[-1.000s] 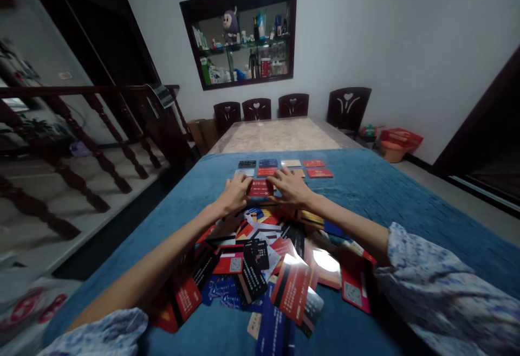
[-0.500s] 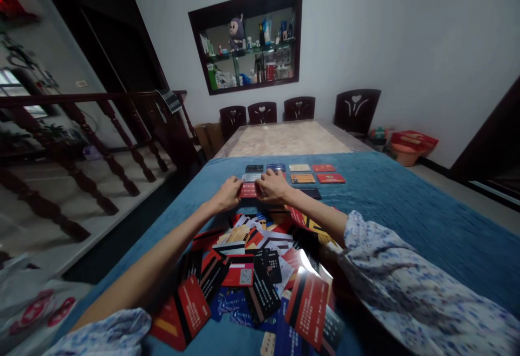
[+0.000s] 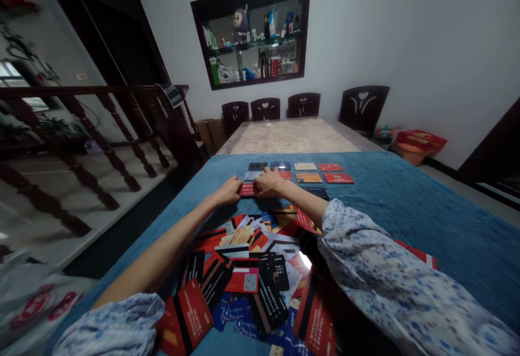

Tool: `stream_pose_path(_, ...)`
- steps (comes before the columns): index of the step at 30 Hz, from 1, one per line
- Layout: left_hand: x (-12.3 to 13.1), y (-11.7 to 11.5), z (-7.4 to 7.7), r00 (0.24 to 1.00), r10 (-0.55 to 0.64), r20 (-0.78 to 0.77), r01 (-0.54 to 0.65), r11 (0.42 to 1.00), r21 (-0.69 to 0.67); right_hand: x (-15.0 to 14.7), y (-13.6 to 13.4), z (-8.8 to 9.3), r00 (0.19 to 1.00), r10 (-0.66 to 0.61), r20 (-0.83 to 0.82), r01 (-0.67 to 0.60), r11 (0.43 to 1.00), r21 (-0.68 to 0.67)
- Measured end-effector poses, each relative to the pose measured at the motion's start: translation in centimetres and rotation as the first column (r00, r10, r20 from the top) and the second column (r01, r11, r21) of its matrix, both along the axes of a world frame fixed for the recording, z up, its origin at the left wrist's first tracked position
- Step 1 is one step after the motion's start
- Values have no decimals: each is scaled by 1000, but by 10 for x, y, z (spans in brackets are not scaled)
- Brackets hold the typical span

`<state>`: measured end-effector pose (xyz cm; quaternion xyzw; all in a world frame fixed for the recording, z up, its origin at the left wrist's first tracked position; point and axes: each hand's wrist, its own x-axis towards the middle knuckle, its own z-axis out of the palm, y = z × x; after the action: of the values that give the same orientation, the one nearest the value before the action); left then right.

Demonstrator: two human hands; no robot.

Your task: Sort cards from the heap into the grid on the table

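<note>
A red card (image 3: 247,189) with pale print lies at the left end of the nearest row on the blue cloth (image 3: 369,204). My left hand (image 3: 228,191) has its fingers closed at the card's left edge. At its right edge are the bent, closed fingers of my right hand (image 3: 270,183), which cover part of the card. Just beyond it sits a light blue card (image 3: 252,175), and a red card (image 3: 285,174) shows partly behind my right hand. A dark card (image 3: 317,193) lies to the right, partly behind my wrist.
A loose, overlapping heap of cards (image 3: 233,277) spreads between my forearms. Farther rows include a black card (image 3: 258,166), a cream card (image 3: 304,166) and an orange card (image 3: 308,178). Another red card (image 3: 418,253) shows beyond my right sleeve. Chairs (image 3: 304,105) stand at the far end.
My view has shifted a little, and my right sleeve has moved left and uncovered a red card on the right. Both hands stay at the red card, which sits nearly the same.
</note>
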<state>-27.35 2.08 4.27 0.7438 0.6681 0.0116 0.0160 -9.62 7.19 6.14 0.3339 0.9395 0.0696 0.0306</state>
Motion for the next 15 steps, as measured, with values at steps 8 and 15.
stream_pose_path(8, -3, 12, -2, 1000, -12, -27, 10, 997, -74, -12, 12, -6, 998, -13, 53, 17, 997, -72)
stream_pose_path(15, -1, 19, 4, 999, -35, -31, 31, 993, -113, -19, 19, -9, 998, -33, 53, 39, 994, -102)
